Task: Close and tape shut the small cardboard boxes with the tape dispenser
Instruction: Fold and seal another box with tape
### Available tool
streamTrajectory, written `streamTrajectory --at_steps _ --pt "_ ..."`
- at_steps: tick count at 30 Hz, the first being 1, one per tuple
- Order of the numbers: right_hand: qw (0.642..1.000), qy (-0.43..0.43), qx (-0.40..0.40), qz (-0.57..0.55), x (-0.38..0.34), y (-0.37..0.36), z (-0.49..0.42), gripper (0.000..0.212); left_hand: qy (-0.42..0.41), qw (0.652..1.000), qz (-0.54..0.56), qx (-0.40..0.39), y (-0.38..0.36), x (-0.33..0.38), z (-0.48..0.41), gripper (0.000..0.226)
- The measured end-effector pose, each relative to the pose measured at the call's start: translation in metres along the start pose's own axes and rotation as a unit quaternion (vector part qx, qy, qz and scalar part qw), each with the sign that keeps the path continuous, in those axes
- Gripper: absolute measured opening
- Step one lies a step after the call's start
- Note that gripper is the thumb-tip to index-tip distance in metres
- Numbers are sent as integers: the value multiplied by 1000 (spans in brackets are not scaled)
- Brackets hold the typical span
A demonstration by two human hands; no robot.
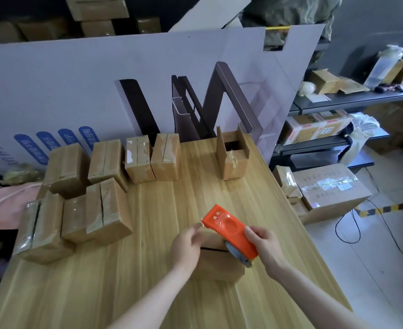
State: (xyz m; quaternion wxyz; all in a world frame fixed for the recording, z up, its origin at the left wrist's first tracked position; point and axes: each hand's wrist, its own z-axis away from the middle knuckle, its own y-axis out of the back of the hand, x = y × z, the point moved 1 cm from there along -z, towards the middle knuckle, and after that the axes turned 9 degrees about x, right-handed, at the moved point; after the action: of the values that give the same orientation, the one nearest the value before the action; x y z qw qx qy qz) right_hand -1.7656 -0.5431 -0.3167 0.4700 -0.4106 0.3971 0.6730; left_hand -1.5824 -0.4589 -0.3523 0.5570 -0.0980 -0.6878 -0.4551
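A small cardboard box (217, 264) sits on the wooden table (148, 293) near its front, flaps folded down with a dark seam across the top. My right hand (263, 248) grips an orange tape dispenser (229, 230) held over the box, its roll end toward me. My left hand (187, 245) rests on the box top, with its fingertips at the dispenser's front edge. One box (233, 155) with flaps standing open sits at the far right. Several taped boxes (96, 186) are grouped at the left and back.
A large grey cardboard sheet (100, 86) stands behind the table with dark brown profiles (195, 108) leaning on it. Right of the table are shelves with parcels (319, 127), a big box (331, 188) on the floor and cables. Pink cloth (3, 203) lies at the left.
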Motion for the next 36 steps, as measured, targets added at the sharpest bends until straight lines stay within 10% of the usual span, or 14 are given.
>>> streamTrajectory --at_steps 2,6,24,36 --pt "1000 13 -14 7 -3 0 3 21 177 977 115 42 3 12 -12 21" --pt "999 26 -35 26 -1 3 7 29 439 847 264 -141 6 24 -39 49" --pt "991 51 -99 69 -20 9 16 34 313 927 146 -145 35 38 -36 13" --pt "981 154 -74 97 -97 5 26 21 143 984 107 -11 72 97 -43 13"
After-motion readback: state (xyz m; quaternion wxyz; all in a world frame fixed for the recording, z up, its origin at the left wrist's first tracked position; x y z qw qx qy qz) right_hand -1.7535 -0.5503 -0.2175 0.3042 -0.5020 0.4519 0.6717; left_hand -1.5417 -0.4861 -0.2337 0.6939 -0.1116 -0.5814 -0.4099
